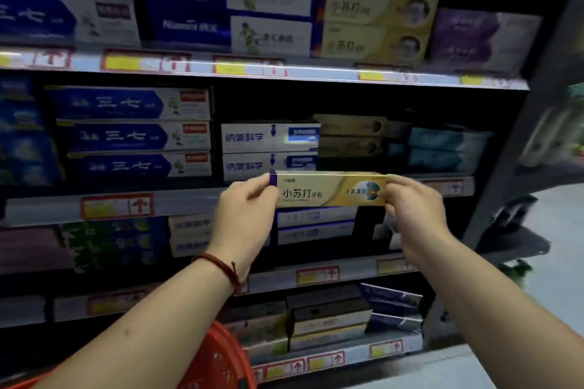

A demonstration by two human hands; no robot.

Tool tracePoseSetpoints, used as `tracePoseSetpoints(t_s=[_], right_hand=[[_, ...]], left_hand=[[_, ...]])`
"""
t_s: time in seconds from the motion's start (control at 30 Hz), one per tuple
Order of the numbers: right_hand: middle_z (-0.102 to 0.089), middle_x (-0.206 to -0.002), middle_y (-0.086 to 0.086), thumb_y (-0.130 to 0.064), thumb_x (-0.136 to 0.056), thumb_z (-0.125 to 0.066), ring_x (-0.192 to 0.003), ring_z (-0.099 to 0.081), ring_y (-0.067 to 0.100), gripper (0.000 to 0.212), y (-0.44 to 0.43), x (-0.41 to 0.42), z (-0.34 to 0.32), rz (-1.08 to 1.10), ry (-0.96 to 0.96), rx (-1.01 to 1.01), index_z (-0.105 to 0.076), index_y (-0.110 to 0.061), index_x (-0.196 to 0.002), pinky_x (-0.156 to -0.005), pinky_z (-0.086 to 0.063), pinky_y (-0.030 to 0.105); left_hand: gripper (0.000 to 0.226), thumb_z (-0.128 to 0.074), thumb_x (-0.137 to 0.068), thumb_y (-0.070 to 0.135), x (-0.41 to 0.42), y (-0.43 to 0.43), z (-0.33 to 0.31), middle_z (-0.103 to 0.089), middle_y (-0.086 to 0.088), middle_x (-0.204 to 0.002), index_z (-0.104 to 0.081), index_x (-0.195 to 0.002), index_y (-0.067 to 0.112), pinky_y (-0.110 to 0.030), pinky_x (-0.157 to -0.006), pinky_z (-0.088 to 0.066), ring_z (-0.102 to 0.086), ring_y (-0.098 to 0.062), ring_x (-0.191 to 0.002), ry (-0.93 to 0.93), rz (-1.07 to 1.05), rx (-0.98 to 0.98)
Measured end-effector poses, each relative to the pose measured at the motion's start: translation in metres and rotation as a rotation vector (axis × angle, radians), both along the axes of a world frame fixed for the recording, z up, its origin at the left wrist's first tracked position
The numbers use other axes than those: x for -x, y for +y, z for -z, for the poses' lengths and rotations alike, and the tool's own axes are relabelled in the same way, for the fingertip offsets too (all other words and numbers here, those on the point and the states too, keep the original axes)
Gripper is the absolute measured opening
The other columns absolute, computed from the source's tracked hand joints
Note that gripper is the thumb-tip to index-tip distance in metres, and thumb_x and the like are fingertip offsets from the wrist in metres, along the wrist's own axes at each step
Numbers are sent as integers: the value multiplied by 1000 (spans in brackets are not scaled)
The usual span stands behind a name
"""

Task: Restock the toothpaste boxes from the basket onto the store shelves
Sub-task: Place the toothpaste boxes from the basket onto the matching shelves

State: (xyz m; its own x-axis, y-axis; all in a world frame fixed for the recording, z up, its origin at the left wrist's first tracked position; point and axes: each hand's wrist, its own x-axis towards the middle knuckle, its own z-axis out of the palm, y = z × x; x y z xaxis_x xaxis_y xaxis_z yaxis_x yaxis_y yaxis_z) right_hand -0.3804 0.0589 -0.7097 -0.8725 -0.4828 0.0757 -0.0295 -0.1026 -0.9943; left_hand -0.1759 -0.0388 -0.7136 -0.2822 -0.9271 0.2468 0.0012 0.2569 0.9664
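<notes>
- Red basket (218,357) at bottom edge of frame, low between the two forearms; only part of its mesh wall showing, contents out of sight.
- Left hand (245,215), red cord bracelet (221,265) at the wrist, fingers and thumb curled round the purple left end of gold toothpaste box (328,191).
- Right hand (414,211) pinching the right end of the same box, thumb and fingertips closed on it.
- Box held level, long printed face toward camera, in front of front rail (189,202) of the middle shelf.
- Just behind and above it: two white-and-blue boxes (268,148) stacked at the shelf front; right of them, matching gold pair (350,136) set farther back in shadow.
- Upper shelf, toward its right end: stacked gold boxes (376,22), purple boxes (474,38) beside them.
- Red-and-yellow price tags (117,207) along the rails.
</notes>
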Motion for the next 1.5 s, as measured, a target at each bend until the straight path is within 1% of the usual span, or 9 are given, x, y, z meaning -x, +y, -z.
tracePoseSetpoints(t_s=[0.3, 0.47, 0.6, 0.73, 0.83, 0.93, 1.03, 1.17, 1.5], right_hand=[[-68, -102, 1, 0, -88, -63, -112, -62, 28, 24, -1, 66, -25, 94, 92, -28, -70, -23, -86, -104, -51, 47], [-66, -121, 8, -5, -85, -65, -116, -60, 31, 31, -20, 90, -30, 88, 111, -29, -68, -7, -116, -103, -51, 45], [-64, -98, 13, -5, -83, -64, -96, -60, 34, 11, -34, 101, -29, 62, 74, -90, -64, -8, -93, -85, -50, 45], [-61, -107, 13, -6, -89, -61, -99, -59, 32, 25, -39, 112, -20, 41, 63, -162, -59, -2, -114, -91, -51, 45], [-57, -138, 14, -11, -93, -63, -122, -55, 34, 52, -42, 115, -16, 22, 112, -237, -50, -5, -143, -104, -45, 44], [-53, -144, 14, -12, -92, -68, -124, -53, 33, 66, -42, 113, -15, 12, 172, -310, -40, -5, -151, -99, -45, 42], [-47, -150, 13, -10, -93, -68, -130, -49, 32, 72, -35, 109, -16, 17, 224, -343, -33, -6, -155, -99, -40, 36], [-44, -154, 9, -13, -96, -66, -129, -49, 27, 70, -23, 86, -11, 93, 402, -354, -33, -11, -157, -93, -38, 30], [-48, -150, -2, -39, -96, -67, -137, -46, 17, 63, -31, -48, 8, -211, 915, -405, -43, -19, -151, -109, -40, 31]], left_hand=[[47, -59, -98, 22, 92, -4, -8, -58, 11, -126, -54, -145, 22, -7, -76, -45, -59, -3, -107, -78, 30, 166], [47, -59, -97, 21, 114, -11, -6, -58, 9, -128, -54, -144, 20, -18, -79, -43, -54, -2, -95, -157, 24, 153], [19, -58, -95, 19, 127, -19, -6, -62, 13, -82, -70, -109, 18, -26, -67, -56, -51, 0, -66, -204, 32, 100], [39, -58, -97, 23, 134, -24, -11, -57, 13, -85, -60, -135, 19, -22, -65, -45, -53, -5, -70, -289, 94, 40], [11, -59, -94, 23, 134, -27, -10, -66, 1, -87, -66, -99, 16, -23, -60, -45, -59, -17, -72, -329, 96, 11], [9, -58, -95, 23, 132, -25, -6, -65, 0, -79, -66, -92, 20, -23, -54, -40, -56, -16, -64, -349, 96, 45], [32, -56, -95, 25, 126, -21, -5, -71, -2, -103, -65, -126, 21, -25, -62, -49, -60, -17, -70, -374, 128, 130], [53, -58, -98, 24, 100, -15, -8, -50, 2, -150, -46, -150, 23, -20, -95, -44, -59, -14, -118, -433, 165, 260], [66, -60, -96, 40, -29, -18, 6, -42, 2, -154, -36, -154, 23, -38, -115, -38, -41, -20, -141, -828, 50, 576]])
